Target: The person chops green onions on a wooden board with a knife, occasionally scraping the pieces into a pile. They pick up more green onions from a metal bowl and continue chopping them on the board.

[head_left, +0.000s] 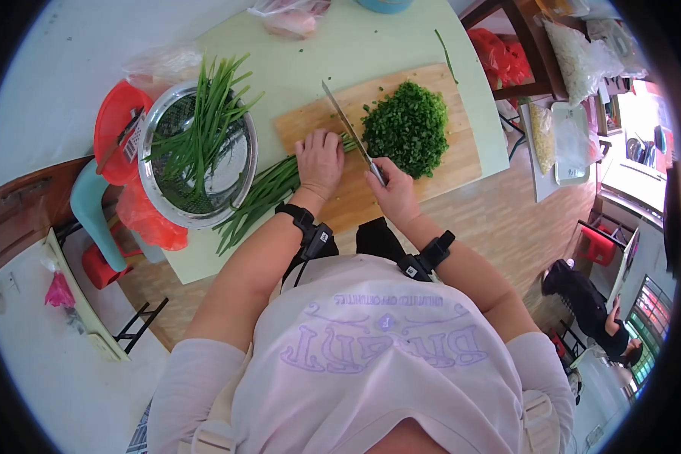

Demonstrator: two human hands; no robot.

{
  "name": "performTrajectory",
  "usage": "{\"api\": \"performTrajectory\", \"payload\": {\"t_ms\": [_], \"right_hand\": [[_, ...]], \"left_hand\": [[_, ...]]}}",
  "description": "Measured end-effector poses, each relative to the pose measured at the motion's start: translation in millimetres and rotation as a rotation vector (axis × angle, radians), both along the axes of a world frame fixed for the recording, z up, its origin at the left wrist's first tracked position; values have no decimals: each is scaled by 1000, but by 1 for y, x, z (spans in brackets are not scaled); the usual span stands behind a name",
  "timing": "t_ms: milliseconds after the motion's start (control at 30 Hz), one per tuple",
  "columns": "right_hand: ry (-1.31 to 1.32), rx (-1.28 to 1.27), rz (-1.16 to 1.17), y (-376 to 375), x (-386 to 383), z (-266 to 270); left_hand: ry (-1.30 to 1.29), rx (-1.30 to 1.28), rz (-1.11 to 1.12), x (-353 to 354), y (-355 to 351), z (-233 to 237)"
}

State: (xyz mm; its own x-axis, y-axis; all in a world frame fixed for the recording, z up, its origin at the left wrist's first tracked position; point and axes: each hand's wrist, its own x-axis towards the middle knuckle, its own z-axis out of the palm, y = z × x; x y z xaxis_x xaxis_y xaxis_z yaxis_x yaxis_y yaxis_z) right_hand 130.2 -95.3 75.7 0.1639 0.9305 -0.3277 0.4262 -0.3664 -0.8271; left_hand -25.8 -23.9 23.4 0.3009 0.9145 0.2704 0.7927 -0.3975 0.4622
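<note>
On a wooden cutting board [461, 144] my left hand [321, 160] presses down on a bundle of long green stalks [268, 193], whose leafy ends hang past the board's left side. My right hand [393, 185] grips the handle of a knife [346, 121]. The blade stands just right of my left hand, at the cut ends of the stalks. A heap of chopped greens [407, 129] lies on the board, right of the blade. More uncut stalks [218, 113] rest in a metal colander [145, 163] at the left.
Behind the board on the pale green table [280, 83] are a plastic bag of something pink [299, 23] and a blue bowl [384, 4]. A red basket [117, 106] sits left of the colander. Another person [590, 303] is far off at the right.
</note>
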Motion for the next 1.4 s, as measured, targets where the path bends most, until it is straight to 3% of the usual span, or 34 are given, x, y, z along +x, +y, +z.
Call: {"api": "performTrajectory", "payload": {"t_ms": [300,600,967,1300,1400], "right_hand": [[87,-34,-66,-3,-1,-13],[25,-57,-106,-4,-7,-9],[159,-82,-142,-9,-12,-25],[173,-76,-132,-5,-5,-27],[165,-80,-118,-3,-3,-22]], "left_hand": [[-39,-87,-45,1,7,-2],[-205,-294,87,-2,21,3],[32,-370,-6,8,30,11],[-17,-83,-75,2,14,10],[24,3,29,0,7,11]]}}
